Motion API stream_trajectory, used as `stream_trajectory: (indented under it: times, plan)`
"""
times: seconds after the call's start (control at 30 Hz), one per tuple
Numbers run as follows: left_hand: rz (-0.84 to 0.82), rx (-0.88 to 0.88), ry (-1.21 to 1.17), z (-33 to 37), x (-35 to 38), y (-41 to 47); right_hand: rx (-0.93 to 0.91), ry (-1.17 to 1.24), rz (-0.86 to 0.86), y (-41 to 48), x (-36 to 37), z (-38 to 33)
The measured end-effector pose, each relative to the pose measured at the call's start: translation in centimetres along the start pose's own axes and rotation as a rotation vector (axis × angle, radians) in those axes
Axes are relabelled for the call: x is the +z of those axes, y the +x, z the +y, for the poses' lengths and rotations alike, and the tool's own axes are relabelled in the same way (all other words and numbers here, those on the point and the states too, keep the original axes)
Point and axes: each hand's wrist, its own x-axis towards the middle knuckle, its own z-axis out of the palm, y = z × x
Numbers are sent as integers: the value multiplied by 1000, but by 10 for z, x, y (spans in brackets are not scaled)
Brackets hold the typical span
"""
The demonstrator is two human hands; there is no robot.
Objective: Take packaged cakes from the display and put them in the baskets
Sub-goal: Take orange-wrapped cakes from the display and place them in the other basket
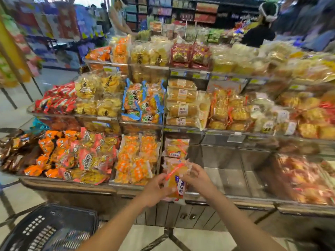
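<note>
**A:** What sort of place is this?

**B:** A shop. There is a tiered display (244,200) of clear-walled bins on a wood-panelled base, piled with bagged cakes and breads. The floor (154,236) is pale tile. Stocked shelves (181,11) line the back, and two blurred people stand at the far side.

**A:** And the basket?

**B:** A dark plastic basket (49,230) sits low on the left, in front of the display and well apart from both hands.

**A:** Where is the cake?

**B:** One packaged cake (176,180), yellow in a clear wrap with an orange stripe, is held up over the front edge of the bottom tier, between the two hands.

**A:** How do the fingers lie?

**B:** The left hand (155,189) grips the packet's left edge with its fingers curled round it. The right hand (196,178) pinches the upper right edge between thumb and fingertips.

**A:** Anything else in that bin?

**B:** A second packet (176,148) of the same kind lies further back, behind the held one.
</note>
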Motion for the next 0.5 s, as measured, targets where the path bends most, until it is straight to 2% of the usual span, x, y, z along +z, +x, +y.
stream_trajectory:
  times: [0.07,0.2,0.4,0.5]
  plan:
    - [35,-5,-43,4,6,18,34,-62,-30,12,-7,8]
    - [67,22,81,13,6,58,87,-67,6,50,-12,16]
    - [264,173,704,7,-27,122,145,-90,88,133,-18,19]
    - [295,218,871,-6,-47,149,158,-107,128,175,-18,20]
